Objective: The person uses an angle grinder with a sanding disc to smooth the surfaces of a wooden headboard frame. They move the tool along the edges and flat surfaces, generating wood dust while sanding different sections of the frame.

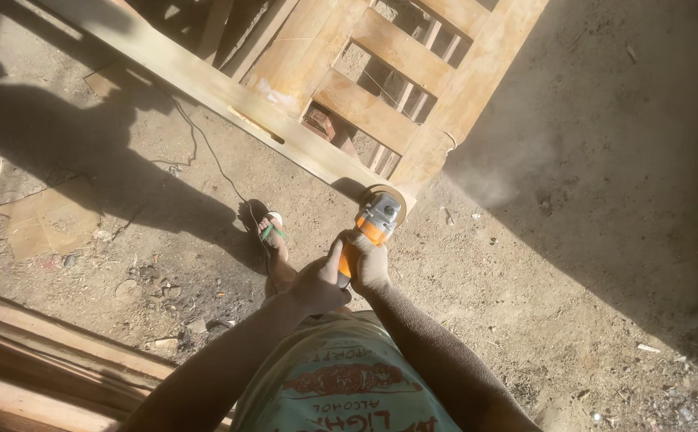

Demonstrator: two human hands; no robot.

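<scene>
An orange and grey grinder (pixel 371 226), a pale yellow-brown wooden frame (pixel 381 80), a green-strapped sandal (pixel 271 230), grey-brown dirt ground (pixel 589 264).

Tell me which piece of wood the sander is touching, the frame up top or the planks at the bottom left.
The slatted wooden frame: the orange sander, held by both hands, meets its near corner. The stacked planks lie apart, untouched.

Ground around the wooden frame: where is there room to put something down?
Bare dirt lies right of the slatted wooden frame, toward the shadow. It is crowded by the stacked wooden planks at lower left, and where both hands, left hand and right hand, grip the orange angle grinder.
</scene>
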